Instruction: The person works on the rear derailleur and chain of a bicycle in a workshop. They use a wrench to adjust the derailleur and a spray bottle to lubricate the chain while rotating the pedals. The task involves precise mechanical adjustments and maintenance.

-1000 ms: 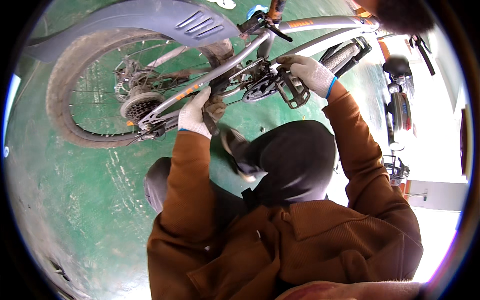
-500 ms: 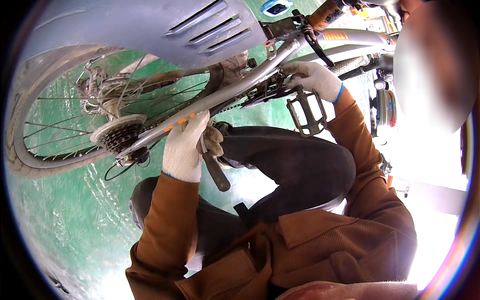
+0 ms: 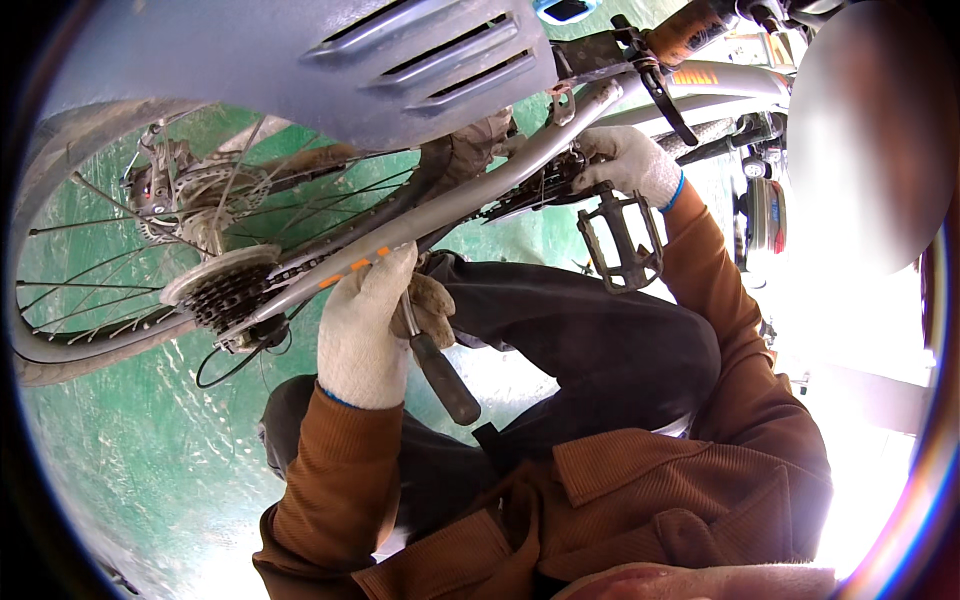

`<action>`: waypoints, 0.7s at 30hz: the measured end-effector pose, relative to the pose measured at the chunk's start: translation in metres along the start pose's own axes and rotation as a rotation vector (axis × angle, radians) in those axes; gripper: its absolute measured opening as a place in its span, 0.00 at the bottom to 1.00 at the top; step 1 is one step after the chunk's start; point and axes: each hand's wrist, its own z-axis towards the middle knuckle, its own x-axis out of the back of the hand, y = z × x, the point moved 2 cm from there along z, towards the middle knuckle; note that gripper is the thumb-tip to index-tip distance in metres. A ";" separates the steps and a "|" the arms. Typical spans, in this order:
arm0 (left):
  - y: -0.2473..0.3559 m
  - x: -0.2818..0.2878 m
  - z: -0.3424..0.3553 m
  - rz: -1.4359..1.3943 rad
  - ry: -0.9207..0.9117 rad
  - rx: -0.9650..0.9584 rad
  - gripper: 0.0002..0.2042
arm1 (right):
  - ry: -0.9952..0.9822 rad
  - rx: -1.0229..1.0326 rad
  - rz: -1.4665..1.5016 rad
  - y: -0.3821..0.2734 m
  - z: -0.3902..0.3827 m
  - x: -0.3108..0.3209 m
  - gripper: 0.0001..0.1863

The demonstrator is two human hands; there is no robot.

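A silver-grey bicycle frame tube (image 3: 450, 203) with orange marks slants across the view. My left hand (image 3: 365, 325), in a white work glove, is closed round the metal shaft of a black-handled tool (image 3: 445, 380), like a screwdriver. Its handle points down toward my lap, and its tip is hidden. The thumb side of that glove lies against the tube. Farther right, my right hand (image 3: 635, 165), also gloved, has its fingers bent in at the chainring (image 3: 550, 185); what they pinch is hidden. A black pedal (image 3: 620, 240) hangs just below that hand.
At the left are the rear wheel's cassette (image 3: 225, 295), a brake disc (image 3: 225, 190) and a loose cable loop (image 3: 225, 372). A grey slotted fender (image 3: 430, 65) covers the top. A black brake lever (image 3: 665, 100) sticks out above my right hand. My bent knee (image 3: 690, 350) is below.
The bicycle has shifted slightly in view, with the cassette lower and the fender farther down. My left hand sits a little lower, with the tool's handle lower too. Both hands keep their places on the bicycle.
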 end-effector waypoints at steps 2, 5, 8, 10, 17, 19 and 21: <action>-0.001 -0.001 0.000 -0.004 -0.003 0.002 0.20 | -0.031 -0.039 0.083 0.006 0.000 0.001 0.17; -0.002 0.000 0.002 0.019 0.006 0.009 0.20 | -0.038 -0.068 0.168 0.004 -0.004 0.000 0.18; -0.003 0.001 0.001 0.002 0.008 0.026 0.20 | 0.060 -0.047 0.163 -0.022 -0.024 0.002 0.20; -0.002 -0.001 0.000 0.015 0.018 0.027 0.20 | 0.098 -0.060 0.089 -0.040 -0.048 0.017 0.26; -0.005 -0.002 -0.002 0.057 0.053 0.001 0.21 | -0.408 -0.203 0.159 -0.076 -0.069 -0.014 0.28; -0.005 -0.002 -0.002 0.051 0.055 -0.002 0.22 | -0.504 -0.209 0.191 -0.069 -0.058 -0.047 0.27; -0.006 -0.004 -0.003 0.053 0.053 -0.007 0.22 | -0.622 -0.224 0.381 -0.070 -0.046 -0.080 0.27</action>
